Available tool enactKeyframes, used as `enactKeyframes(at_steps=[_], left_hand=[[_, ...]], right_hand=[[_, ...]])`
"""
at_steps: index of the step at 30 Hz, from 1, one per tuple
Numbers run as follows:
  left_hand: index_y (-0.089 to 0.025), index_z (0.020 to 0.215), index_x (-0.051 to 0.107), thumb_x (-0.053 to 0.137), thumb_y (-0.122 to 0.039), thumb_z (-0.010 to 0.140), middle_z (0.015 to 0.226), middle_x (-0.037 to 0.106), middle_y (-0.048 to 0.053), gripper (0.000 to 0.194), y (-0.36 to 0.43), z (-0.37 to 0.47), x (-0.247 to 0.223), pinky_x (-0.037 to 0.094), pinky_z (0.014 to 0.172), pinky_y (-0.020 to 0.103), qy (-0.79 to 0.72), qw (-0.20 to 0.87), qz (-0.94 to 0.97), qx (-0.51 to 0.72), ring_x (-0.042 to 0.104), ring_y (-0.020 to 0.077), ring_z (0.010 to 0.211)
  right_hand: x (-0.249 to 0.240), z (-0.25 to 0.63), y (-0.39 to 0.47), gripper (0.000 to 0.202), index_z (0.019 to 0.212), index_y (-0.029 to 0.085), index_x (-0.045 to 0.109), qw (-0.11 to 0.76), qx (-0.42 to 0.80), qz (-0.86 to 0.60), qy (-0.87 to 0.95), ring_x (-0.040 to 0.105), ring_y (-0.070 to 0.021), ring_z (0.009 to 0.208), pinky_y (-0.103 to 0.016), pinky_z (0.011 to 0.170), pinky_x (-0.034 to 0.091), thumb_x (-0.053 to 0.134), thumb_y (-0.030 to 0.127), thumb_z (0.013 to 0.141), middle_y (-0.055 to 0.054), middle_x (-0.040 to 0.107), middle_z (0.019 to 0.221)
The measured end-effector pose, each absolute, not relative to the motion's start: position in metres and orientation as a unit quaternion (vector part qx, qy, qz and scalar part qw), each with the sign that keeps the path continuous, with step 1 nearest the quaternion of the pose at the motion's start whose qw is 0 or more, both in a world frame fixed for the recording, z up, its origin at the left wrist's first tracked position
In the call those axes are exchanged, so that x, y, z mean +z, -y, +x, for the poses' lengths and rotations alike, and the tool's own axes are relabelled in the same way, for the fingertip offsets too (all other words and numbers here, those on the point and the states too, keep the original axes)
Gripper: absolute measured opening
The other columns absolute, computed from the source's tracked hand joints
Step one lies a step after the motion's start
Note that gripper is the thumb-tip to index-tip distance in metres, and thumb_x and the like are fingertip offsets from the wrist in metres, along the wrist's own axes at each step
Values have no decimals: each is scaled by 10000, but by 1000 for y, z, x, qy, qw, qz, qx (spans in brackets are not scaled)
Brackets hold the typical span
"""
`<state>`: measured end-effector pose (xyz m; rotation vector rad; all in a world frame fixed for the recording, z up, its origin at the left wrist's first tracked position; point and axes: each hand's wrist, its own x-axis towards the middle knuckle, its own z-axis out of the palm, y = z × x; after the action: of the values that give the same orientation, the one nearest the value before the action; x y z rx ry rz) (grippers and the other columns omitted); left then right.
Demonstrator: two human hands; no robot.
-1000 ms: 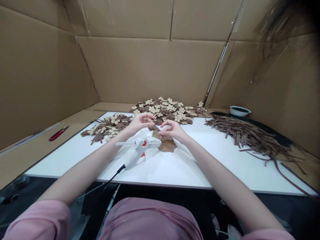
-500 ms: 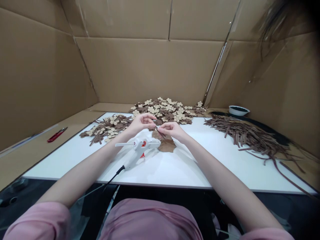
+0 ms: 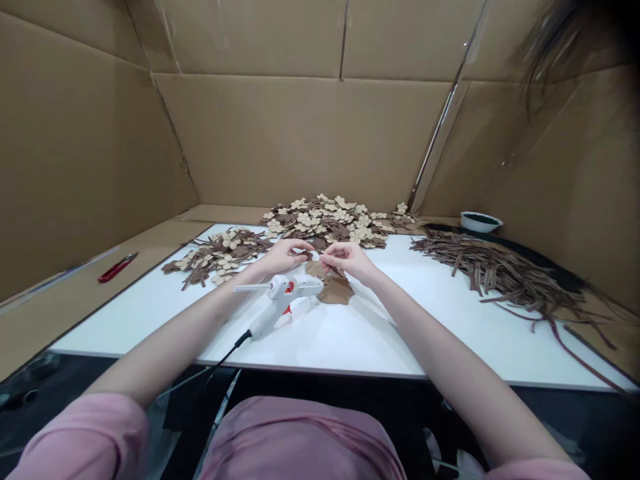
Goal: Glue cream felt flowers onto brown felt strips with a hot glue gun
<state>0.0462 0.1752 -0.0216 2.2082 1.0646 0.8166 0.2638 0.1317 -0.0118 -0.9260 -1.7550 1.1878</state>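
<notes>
My right hand pinches a thin dark brown strip, whose tail hangs over a tan-brown leaf-like piece on the white board. Close to it, on the left, my left hand has its thumb and fingers drawn together in a pinch. Whatever lies between those fingertips is too small to make out. A white hot glue gun stands just in front of my hands, its nozzle pointing right toward the leaf-like piece and a glue stick sticking out at its rear.
Beige and brown flower cut-outs are heaped at the back. A smaller mixed pile lies left, brown strips right. A white bowl with dark contents stands behind the strips. A red cutter rests far left. Cardboard walls surround the board.
My left hand has dropped slightly, its fingers lower and near the right fingertips. The strip in my right hand has swung to lie less steeply. The glue gun stays put.
</notes>
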Motion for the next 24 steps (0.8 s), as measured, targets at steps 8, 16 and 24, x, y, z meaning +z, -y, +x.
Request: enactKeyframes(at_steps=[8, 16, 24], left_hand=[[-160, 1042, 713, 540, -314, 824, 1021, 733, 67, 317, -187, 46, -31, 483, 833, 293, -400, 147, 868, 255, 654, 211, 909], [-114, 998, 716, 571, -416, 837, 953, 727, 99, 371, -184, 45, -27, 481, 732, 275, -403, 225, 807, 368, 636, 183, 798], [-111, 1085, 663, 683, -457, 785, 697, 633, 15, 458, -155, 60, -6, 424, 567, 217, -345, 418, 729, 419, 540, 103, 580]], right_hand=[[-13, 264, -133, 382, 734, 138, 644, 400, 466, -369, 698, 564, -130, 559, -241, 506, 373, 748, 501, 677, -46, 668, 637], [-12, 262, -131, 379, 735, 132, 653, 403, 466, -369, 696, 556, -123, 538, -234, 483, 358, 748, 494, 674, -48, 673, 640], [-10, 260, -128, 383, 731, 123, 673, 404, 465, -392, 683, 505, -104, 469, -231, 434, 319, 748, 492, 663, -50, 671, 623]])
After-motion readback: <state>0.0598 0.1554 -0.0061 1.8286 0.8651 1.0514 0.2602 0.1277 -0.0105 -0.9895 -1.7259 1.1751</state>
